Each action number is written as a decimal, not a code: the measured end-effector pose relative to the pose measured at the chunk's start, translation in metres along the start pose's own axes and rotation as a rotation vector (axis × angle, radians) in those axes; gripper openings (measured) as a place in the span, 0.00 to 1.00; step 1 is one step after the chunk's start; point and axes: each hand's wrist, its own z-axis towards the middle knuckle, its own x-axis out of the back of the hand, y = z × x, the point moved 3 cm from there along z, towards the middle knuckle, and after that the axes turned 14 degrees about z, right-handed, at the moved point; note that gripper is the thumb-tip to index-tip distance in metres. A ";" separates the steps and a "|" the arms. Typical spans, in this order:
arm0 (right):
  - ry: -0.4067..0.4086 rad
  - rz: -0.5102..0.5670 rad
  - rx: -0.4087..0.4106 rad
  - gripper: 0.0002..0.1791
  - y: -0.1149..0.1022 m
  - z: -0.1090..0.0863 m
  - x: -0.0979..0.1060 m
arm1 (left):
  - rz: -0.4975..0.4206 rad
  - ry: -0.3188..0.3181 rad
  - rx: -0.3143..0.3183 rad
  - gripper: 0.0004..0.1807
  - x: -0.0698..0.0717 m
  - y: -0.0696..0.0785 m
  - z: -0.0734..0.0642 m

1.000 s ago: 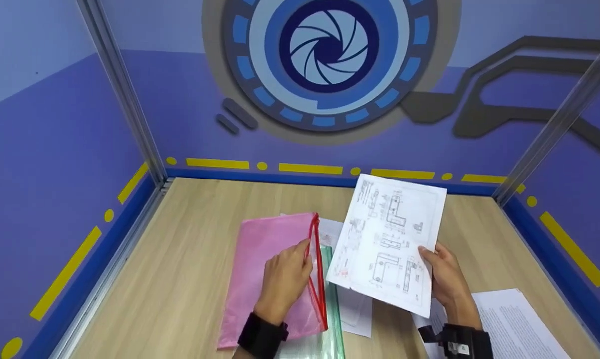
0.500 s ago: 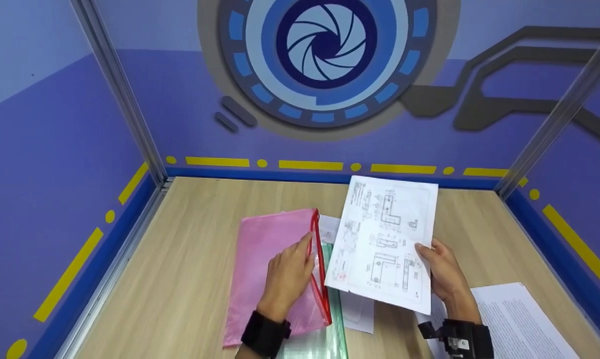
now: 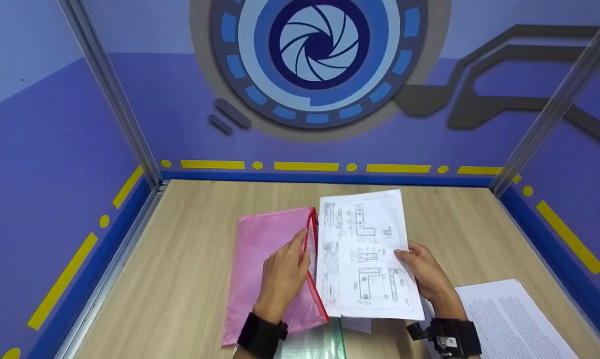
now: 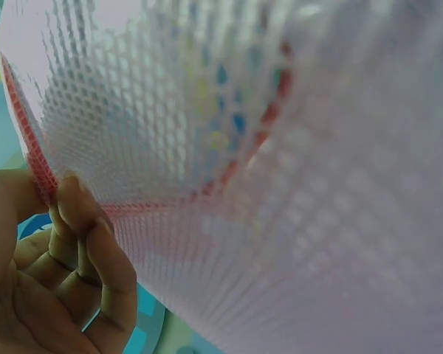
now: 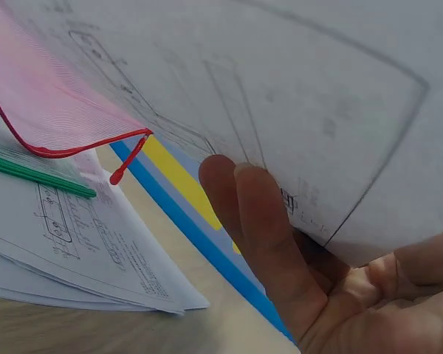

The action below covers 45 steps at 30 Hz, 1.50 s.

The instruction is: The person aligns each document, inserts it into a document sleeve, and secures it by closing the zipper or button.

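The right hand (image 3: 428, 273), pinching the white paper sheet of printed drawings (image 3: 367, 259), had shifted it left beside the pink mesh pouch (image 3: 260, 249), whose red rim (image 3: 320, 302) the left hand (image 3: 282, 279) pinched, apparently aligning the two.

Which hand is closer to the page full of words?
Right. The right hand is beside the page; the left hand is farther away, pinching the pink pouch.

Soft, even light covers the pale wood-grain tabletop (image 3: 195, 239), a faint shadow darkening its near side. In the left wrist view, the translucent pink mesh pouch (image 4: 362, 206) blurs under whitish glare; in the right, the white paper drawing sheet (image 5: 332, 118) looks grey, softly focused.
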 end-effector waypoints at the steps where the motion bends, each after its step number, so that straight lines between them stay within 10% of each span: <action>1: -0.017 -0.007 -0.007 0.25 0.001 0.000 -0.001 | -0.004 -0.005 0.009 0.25 0.000 0.000 0.000; 22: -0.212 -0.076 -0.062 0.24 0.004 -0.003 0.000 | -0.008 -0.025 0.029 0.22 0.003 -0.002 -0.002; 45: -0.197 -0.118 -0.058 0.24 0.004 -0.003 -0.005 | -0.033 -0.082 -0.034 0.22 0.002 0.002 0.000</action>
